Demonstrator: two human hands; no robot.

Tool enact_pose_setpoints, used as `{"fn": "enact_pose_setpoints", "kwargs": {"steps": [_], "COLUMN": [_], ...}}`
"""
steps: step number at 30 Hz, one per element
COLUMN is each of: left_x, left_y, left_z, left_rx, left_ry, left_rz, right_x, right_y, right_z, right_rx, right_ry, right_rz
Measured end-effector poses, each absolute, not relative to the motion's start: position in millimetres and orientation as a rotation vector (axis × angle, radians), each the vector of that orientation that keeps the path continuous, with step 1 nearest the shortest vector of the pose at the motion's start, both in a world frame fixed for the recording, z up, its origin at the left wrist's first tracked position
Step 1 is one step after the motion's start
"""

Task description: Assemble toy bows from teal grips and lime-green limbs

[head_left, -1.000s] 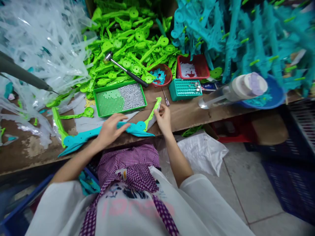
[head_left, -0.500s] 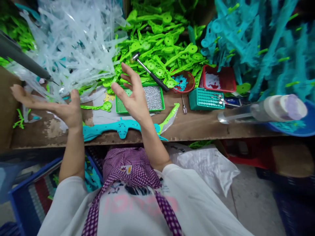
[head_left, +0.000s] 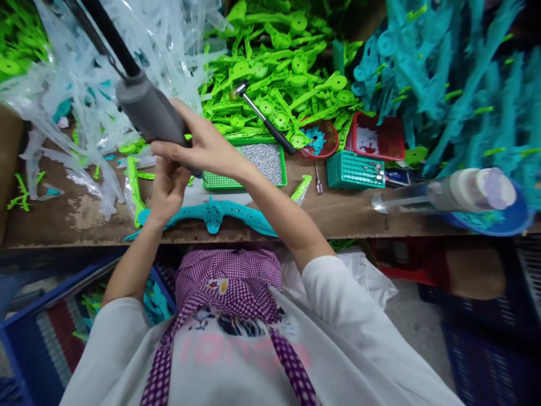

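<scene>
A grey electric screwdriver (head_left: 147, 110) hangs at a slant over the left part of the bench, its cord running up out of view. My right hand (head_left: 203, 144) is closed round its lower body, thumb underneath. Just below it, my left hand (head_left: 167, 189) has its fingers curled in by the screwdriver's lower end; what they hold, if anything, is hidden. On the bench's front edge lies a long turquoise plastic bow-shaped part (head_left: 213, 217), with lime green pieces (head_left: 134, 192) at its ends. Behind my right forearm stands a green tray of small silvery screws (head_left: 264, 160).
Clear plastic parts (head_left: 169, 51) pile up at the back left, lime green parts (head_left: 270, 73) in the middle, turquoise parts (head_left: 448, 84) at the right. A hammer (head_left: 268, 121) leans on the green pile. A bottle (head_left: 443, 192) and a teal box (head_left: 355, 171) stand to the right.
The screwdriver has swung rightward and my right hand has closed on it. My left hand, spread before, has moved right and curled its fingers beneath the tool.
</scene>
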State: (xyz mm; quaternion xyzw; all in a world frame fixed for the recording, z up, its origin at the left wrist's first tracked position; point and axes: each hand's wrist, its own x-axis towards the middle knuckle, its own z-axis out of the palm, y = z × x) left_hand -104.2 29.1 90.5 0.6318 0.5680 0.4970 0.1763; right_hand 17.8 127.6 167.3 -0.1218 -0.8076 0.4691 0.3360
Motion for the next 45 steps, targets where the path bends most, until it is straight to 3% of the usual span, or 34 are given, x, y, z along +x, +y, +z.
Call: {"fn": "enact_pose_setpoints", "kwargs": {"steps": [4, 10, 13, 18, 35, 42, 45], "left_x": [-91, -120, -134, -138, -138, -119, -95], "left_y": [8, -49, -62, -54, -52, -79, -87], "left_z": [80, 58, 45, 36, 32, 40, 51], "left_rx": [1.882, 2.238, 2.288, 2.306, 2.346, 2.347, 2.213], "left_ry": [1.689, 1.762, 1.811, 1.84, 1.859, 1.849, 1.701], "left_rz": [1.278, 0.638, 0.494, 0.521, 0.652, 1.142, 1.201], "right_x": [37, 61, 66, 50, 36, 47, 69], "right_y": [123, 148, 166, 185, 194, 196, 185], "right_z": [166, 122, 97, 78, 57, 78, 102], "right_rx": [-0.63, -0.853, -0.945, -0.981, -0.871, -0.797, -0.713], "right_ry": [-1.942, -1.594, -1.518, -1.366, -1.441, -1.363, -1.275], "right_rz": [1.33, 1.317, 1.19, 1.008, 1.075, 1.051, 1.019]}}
